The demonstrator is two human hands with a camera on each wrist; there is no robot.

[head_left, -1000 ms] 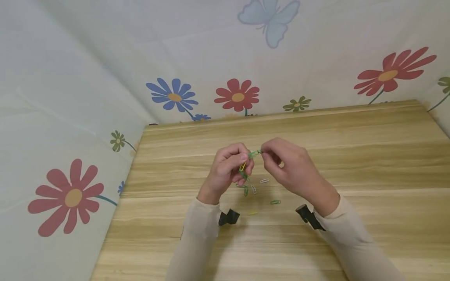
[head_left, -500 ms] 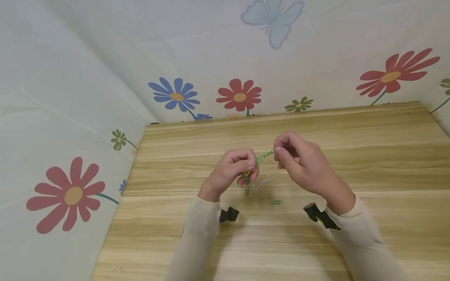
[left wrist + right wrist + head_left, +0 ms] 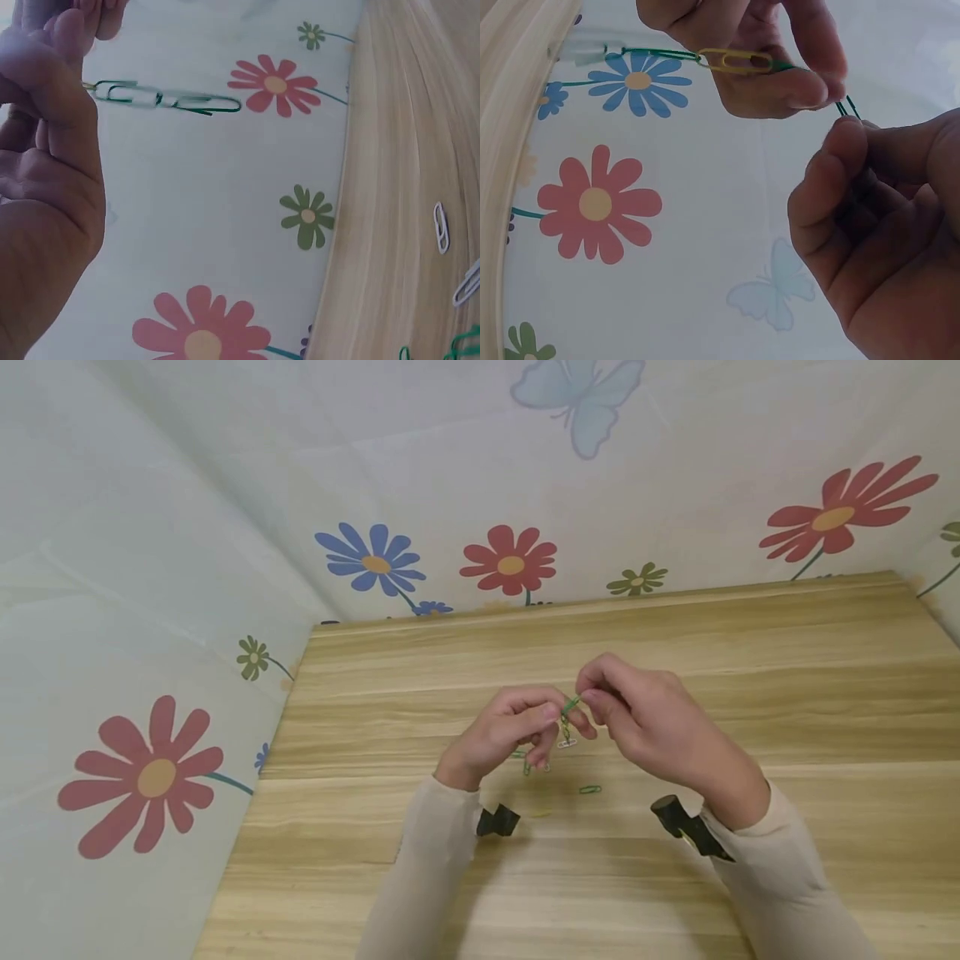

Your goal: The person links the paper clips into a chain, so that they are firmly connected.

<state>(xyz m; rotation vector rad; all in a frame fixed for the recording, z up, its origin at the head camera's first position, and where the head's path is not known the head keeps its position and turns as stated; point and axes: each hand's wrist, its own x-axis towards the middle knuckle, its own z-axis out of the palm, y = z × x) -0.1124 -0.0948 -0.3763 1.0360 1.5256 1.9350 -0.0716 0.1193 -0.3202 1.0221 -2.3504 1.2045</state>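
A chain of linked paper clips stretches between the two hands above the table. My left hand [image 3: 517,727] pinches it between thumb and forefinger. From that grip hangs a yellow paper clip [image 3: 735,60], with green paper clips [image 3: 199,103] linked below it. My right hand [image 3: 652,718] pinches the end of a green paper clip [image 3: 847,106] that leads up to the left fingertips. The fingertips of both hands are close together but apart. The clip parts under the fingers are hidden.
On the wooden table [image 3: 360,710] below lie loose paper clips: a white one [image 3: 441,228], another white one [image 3: 469,283], a green one [image 3: 590,789], a yellow one [image 3: 542,815], and green ones [image 3: 527,768] near the left hand. Flower-patterned walls stand behind and left.
Both hands have moved right from a second ago. The right hand drew away, pulling green clips taut, then came back toward the left. The chain now hangs farther right.
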